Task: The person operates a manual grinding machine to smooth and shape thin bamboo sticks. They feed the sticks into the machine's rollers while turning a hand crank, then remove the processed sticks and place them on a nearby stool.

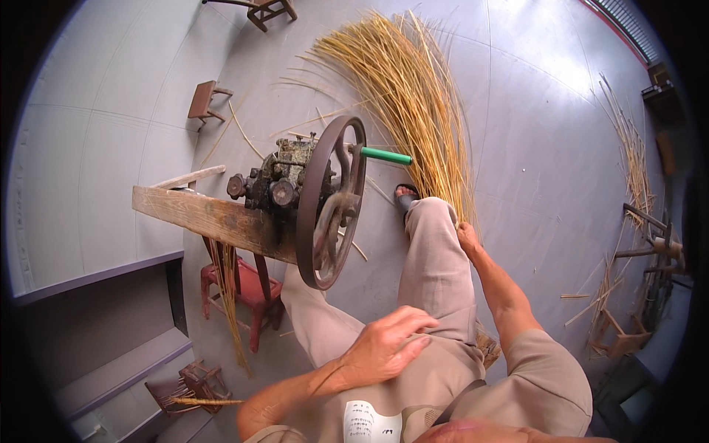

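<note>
My left hand [390, 346] rests over my lap with its fingers loosely apart and nothing in it. My right hand [468, 238] reaches down beside my right knee, at the near ends of a large bundle of thin yellow cane-like strips [410, 94]. The knee and strips partly hide its fingers. Before me to the left stands a hand-cranked roller machine [291, 166], dark and greasy. Its large iron flywheel [304, 205] faces me and carries a green handle [386, 155]. The machine is mounted on a thick wooden plank [216, 219].
Several strips [227, 299] hang below the plank beside a red stool [243, 282]. Small wooden stools [202, 99] stand along the left. More strips [634, 160] lie at the far right near a wooden frame [617, 332]. My sandalled foot [406, 194] is beside the bundle.
</note>
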The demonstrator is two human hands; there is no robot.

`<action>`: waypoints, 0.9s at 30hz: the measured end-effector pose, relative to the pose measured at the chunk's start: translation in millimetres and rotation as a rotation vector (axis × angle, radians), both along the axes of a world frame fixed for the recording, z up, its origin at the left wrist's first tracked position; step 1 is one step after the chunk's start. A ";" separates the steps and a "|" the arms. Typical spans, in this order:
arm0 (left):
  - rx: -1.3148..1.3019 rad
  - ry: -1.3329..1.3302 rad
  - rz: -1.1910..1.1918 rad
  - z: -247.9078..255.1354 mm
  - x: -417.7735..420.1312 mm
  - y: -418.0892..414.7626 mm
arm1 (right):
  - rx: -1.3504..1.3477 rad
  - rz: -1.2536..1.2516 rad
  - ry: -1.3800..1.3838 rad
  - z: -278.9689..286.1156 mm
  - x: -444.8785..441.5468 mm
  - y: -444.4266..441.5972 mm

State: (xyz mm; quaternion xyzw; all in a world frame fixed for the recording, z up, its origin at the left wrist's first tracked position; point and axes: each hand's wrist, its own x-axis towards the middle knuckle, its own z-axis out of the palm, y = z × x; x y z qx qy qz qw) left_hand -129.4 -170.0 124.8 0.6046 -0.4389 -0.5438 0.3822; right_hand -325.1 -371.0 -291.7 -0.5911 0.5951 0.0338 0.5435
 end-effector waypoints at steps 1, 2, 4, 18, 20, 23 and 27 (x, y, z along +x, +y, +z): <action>0.066 -0.012 0.126 -4.8 0.5 24.6 | 0.004 -0.003 -0.031 -8.2 -0.7 6.4; 0.094 -0.012 0.197 -11.3 6.4 37.2 | -0.027 0.033 -0.040 -50.6 -32.7 -7.3; 0.113 -0.139 0.349 -20.7 18.6 70.1 | -0.052 0.078 -0.126 -83.5 -39.5 -12.8; 0.238 -0.995 1.323 -246.2 273.1 317.0 | -0.050 0.223 -0.267 115.5 -33.8 -3.0; 0.239 -1.235 1.246 -257.6 297.2 318.6 | -0.039 0.275 -0.242 136.3 -42.4 -7.9; 0.372 -1.343 1.109 -264.3 321.0 313.7 | 0.090 0.307 -0.133 154.1 -51.4 -25.8; 0.517 -1.301 0.948 -267.2 336.5 314.2 | 0.245 -0.025 -0.175 146.4 -61.5 -23.2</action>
